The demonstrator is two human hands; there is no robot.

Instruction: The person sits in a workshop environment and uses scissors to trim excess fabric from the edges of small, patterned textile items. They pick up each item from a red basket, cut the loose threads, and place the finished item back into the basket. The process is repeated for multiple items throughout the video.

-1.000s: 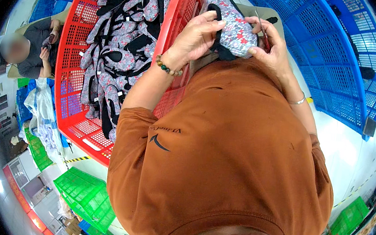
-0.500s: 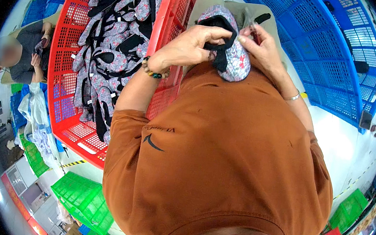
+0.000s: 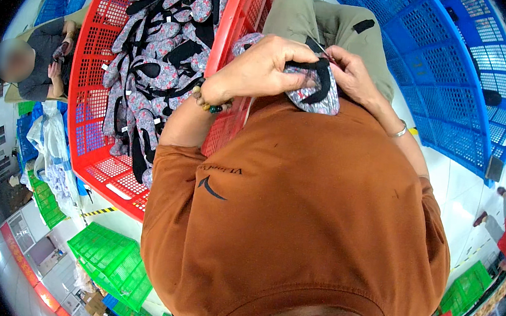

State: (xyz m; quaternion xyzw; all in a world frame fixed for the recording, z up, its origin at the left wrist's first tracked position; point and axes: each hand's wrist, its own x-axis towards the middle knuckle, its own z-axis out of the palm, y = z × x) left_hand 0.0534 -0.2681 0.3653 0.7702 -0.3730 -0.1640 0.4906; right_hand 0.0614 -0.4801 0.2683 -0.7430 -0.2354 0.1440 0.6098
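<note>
Over my lap I hold a floral cloth slipper [image 3: 325, 103], grey with red flowers and black edging. My left hand [image 3: 272, 64] is closed on its black-lined opening, thumb bent inside. My right hand [image 3: 351, 75] pinches near the opposite edge. A thin metal tool [image 3: 319, 47] with a reddish part pokes out of the right fingers; its exact kind is hard to make out. More floral cloth [image 3: 247, 43] shows beyond my left hand, partly hidden by it.
A large red plastic crate [image 3: 117, 190] at my left holds many similar floral and black pieces [image 3: 163, 64]. Blue crates [image 3: 438, 72] stand at my right. A person [image 3: 43, 61] sits beyond the red crate. Green crates [image 3: 112, 260] lie behind on the left.
The slipper has been turned and gathered up between my hands, so less of its floral side shows. The metal tool points lower and left. On the right, a walking person's legs have come into view.
</note>
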